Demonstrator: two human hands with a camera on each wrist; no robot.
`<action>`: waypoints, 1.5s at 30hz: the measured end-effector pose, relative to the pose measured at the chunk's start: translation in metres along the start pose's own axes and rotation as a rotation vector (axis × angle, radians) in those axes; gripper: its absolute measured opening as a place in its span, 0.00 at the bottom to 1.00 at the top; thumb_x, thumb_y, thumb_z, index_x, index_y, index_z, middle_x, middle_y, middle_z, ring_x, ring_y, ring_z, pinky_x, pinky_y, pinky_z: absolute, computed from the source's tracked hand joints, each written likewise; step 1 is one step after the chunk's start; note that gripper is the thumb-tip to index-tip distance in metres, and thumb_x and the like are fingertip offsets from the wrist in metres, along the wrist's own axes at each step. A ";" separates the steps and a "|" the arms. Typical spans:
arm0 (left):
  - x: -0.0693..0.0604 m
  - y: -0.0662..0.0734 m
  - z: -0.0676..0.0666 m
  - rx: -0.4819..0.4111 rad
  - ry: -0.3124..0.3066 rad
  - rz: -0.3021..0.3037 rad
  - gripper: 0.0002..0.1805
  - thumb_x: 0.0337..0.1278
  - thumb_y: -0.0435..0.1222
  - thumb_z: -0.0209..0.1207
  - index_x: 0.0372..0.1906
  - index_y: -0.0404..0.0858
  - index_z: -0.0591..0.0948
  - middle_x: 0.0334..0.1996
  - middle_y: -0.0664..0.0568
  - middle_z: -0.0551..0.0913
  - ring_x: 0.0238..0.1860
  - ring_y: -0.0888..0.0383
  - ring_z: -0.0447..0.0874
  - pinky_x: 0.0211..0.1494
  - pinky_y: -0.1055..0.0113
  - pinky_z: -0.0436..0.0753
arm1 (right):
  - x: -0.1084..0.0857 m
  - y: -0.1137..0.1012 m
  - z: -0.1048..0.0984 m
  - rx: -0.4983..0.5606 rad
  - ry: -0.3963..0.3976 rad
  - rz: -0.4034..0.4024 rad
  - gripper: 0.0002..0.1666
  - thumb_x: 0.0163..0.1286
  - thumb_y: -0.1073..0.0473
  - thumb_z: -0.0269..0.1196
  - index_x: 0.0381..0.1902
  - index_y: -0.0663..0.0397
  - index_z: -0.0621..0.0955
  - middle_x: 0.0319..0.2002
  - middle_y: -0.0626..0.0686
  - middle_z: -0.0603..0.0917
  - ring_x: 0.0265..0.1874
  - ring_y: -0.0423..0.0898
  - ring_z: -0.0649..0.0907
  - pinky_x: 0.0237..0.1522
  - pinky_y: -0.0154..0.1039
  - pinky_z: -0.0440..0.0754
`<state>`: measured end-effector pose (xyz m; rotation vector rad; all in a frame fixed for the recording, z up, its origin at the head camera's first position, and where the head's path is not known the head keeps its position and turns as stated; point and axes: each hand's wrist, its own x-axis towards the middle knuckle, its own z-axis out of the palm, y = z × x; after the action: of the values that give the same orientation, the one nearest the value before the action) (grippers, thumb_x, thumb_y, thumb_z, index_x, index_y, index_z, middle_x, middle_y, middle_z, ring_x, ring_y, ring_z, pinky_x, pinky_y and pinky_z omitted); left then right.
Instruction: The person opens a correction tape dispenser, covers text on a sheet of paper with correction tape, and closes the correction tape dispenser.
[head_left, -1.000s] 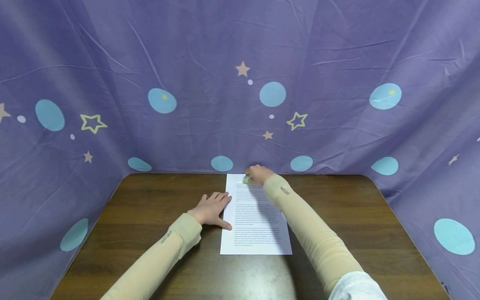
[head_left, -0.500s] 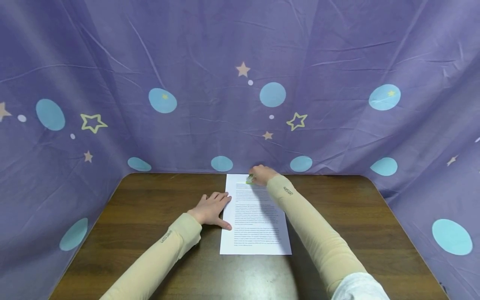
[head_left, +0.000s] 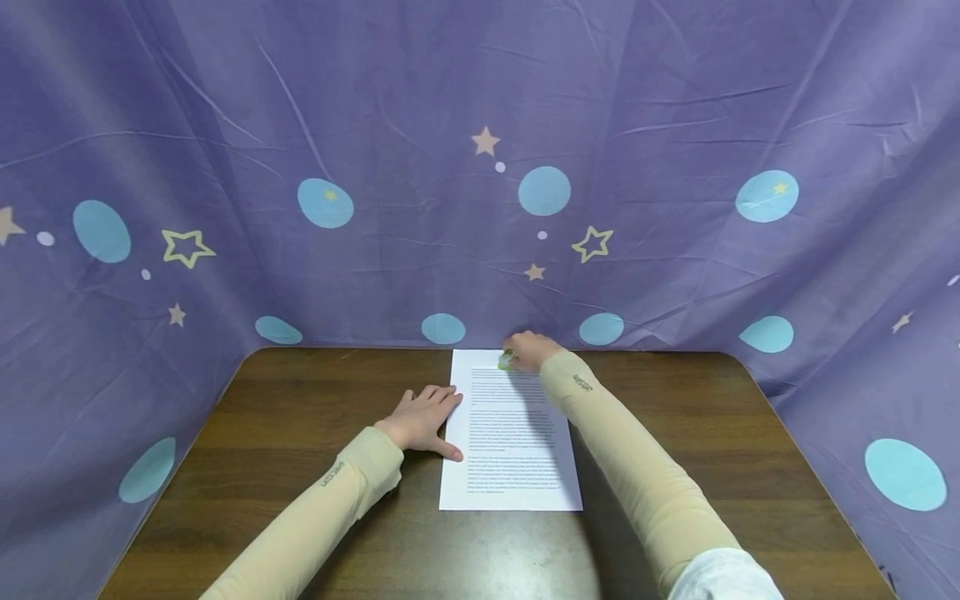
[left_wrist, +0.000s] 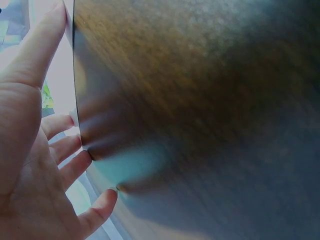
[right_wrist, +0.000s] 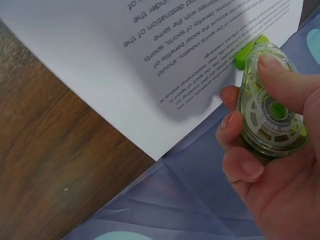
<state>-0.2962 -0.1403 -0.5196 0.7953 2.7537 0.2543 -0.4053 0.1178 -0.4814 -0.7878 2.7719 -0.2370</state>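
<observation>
A sheet of printed paper (head_left: 457,487) lies flat on the wooden table (head_left: 315,400), its far end close to the curtain. My left hand (head_left: 422,421) rests with spread fingers at the sheet's left edge. At the top of the page, my right hand (head_left: 531,352) holds a clear and green correction tape (right_wrist: 270,112) between thumb and curled fingers. Its green tip (right_wrist: 245,55) is at the paper by the first lines of text in the right wrist view. From the head view, the hand covers most of the correction tape.
A purple curtain (head_left: 397,250) with stars and blue ovals hangs right behind the table's far edge and along both sides. Shadow from the right arm falls over part of the page.
My right hand has slid a little to the right along the top of the page with the correction tape. The left hand and the paper stay in place.
</observation>
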 end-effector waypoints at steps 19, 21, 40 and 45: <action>-0.004 0.005 -0.006 0.008 -0.021 -0.011 0.63 0.46 0.65 0.74 0.80 0.34 0.62 0.80 0.39 0.60 0.79 0.41 0.57 0.71 0.32 0.60 | -0.012 0.014 -0.002 -0.014 0.001 0.011 0.10 0.75 0.63 0.65 0.51 0.56 0.87 0.42 0.54 0.89 0.43 0.52 0.87 0.50 0.49 0.84; -0.003 0.006 -0.008 0.006 -0.020 -0.009 0.63 0.46 0.64 0.75 0.80 0.33 0.63 0.80 0.38 0.61 0.78 0.40 0.57 0.71 0.32 0.60 | -0.014 0.015 -0.002 -0.022 0.006 0.008 0.10 0.74 0.63 0.65 0.51 0.56 0.87 0.42 0.54 0.89 0.44 0.53 0.87 0.50 0.50 0.84; -0.001 0.003 -0.003 0.034 -0.031 -0.012 0.64 0.46 0.67 0.73 0.81 0.35 0.61 0.80 0.40 0.60 0.79 0.42 0.57 0.71 0.33 0.60 | -0.023 0.030 -0.002 -0.032 0.020 0.030 0.05 0.72 0.64 0.66 0.44 0.55 0.87 0.39 0.52 0.89 0.42 0.53 0.87 0.50 0.51 0.84; 0.001 0.000 0.000 0.025 -0.014 -0.013 0.64 0.45 0.68 0.73 0.81 0.37 0.61 0.81 0.42 0.60 0.79 0.43 0.57 0.72 0.33 0.60 | -0.025 0.035 -0.003 -0.028 0.004 0.037 0.05 0.73 0.64 0.65 0.43 0.55 0.87 0.36 0.51 0.87 0.36 0.49 0.85 0.46 0.49 0.84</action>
<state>-0.2970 -0.1394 -0.5194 0.7825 2.7532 0.2107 -0.4031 0.1607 -0.4816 -0.7429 2.7964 -0.1936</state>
